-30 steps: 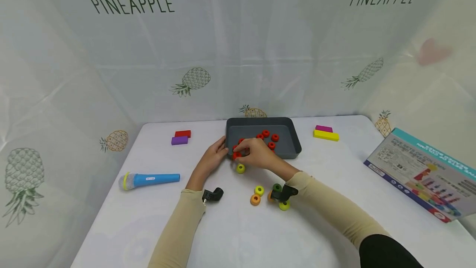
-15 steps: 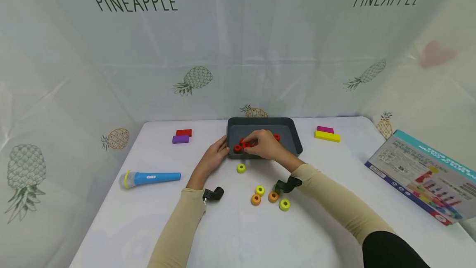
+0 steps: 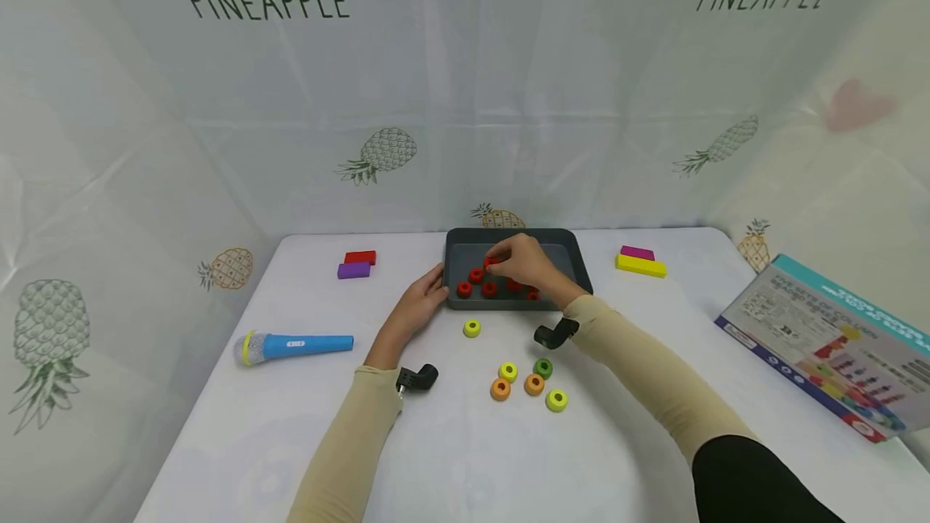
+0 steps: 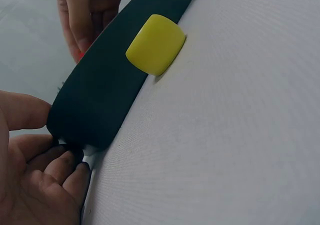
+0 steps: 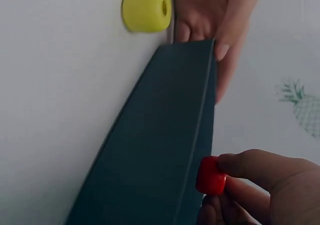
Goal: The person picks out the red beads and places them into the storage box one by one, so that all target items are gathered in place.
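A dark grey tray (image 3: 574, 265) stands at the back of the table with several red beads (image 3: 465, 289) in it. My left hand (image 3: 416, 303) grips the tray's left side near its front corner, thumb at the rim and other fingers curled against the wall. Over the tray, my right hand (image 3: 529, 263) pinches a red bead (image 5: 211, 176) between thumb and fingers. That hand and wrist hide part of the tray floor. Just in front of the tray sits a yellow bead (image 3: 472, 328), which also shows beside the tray wall in both wrist views.
Nearer the front lie a green bead (image 3: 542, 368), orange beads (image 3: 534, 384) and further yellow beads (image 3: 557, 400). A blue toy microphone (image 3: 305, 346) lies left. Red and purple blocks (image 3: 353, 270) are back left, yellow and magenta blocks (image 3: 641, 265) back right. A printed box (image 3: 828, 345) stands right.
My right hand has moved up and rightward from the tray's front left area and now holds a red bead slightly farther back. The left hand has stayed at the tray's edge.
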Demonstrator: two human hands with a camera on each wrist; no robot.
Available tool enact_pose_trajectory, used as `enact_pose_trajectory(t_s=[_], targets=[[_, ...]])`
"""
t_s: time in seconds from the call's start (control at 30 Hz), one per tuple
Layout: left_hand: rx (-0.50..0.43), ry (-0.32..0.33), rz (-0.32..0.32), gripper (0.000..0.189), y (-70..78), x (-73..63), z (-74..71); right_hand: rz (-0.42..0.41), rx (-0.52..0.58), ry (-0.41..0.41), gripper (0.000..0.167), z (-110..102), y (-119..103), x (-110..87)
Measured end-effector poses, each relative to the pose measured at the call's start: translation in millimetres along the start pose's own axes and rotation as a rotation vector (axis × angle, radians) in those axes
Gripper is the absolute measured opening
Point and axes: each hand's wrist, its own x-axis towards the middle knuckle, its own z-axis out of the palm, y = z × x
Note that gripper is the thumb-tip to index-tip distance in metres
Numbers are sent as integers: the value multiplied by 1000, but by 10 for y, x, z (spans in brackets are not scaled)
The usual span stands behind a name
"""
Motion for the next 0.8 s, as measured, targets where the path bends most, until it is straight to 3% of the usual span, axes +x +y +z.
enact_pose_trajectory(t_s=[0.27, 0.43, 0.8], targets=[[-12, -2, 0, 61, 16, -25, -8, 49, -60, -21, 32, 58, 25, 186], [-29, -5, 7, 61, -40, -13, 14, 43, -93, -42, 34, 95, 79, 272], [3, 4, 18, 61, -18, 8, 3, 34, -133, -61, 34, 161, 155, 370]])
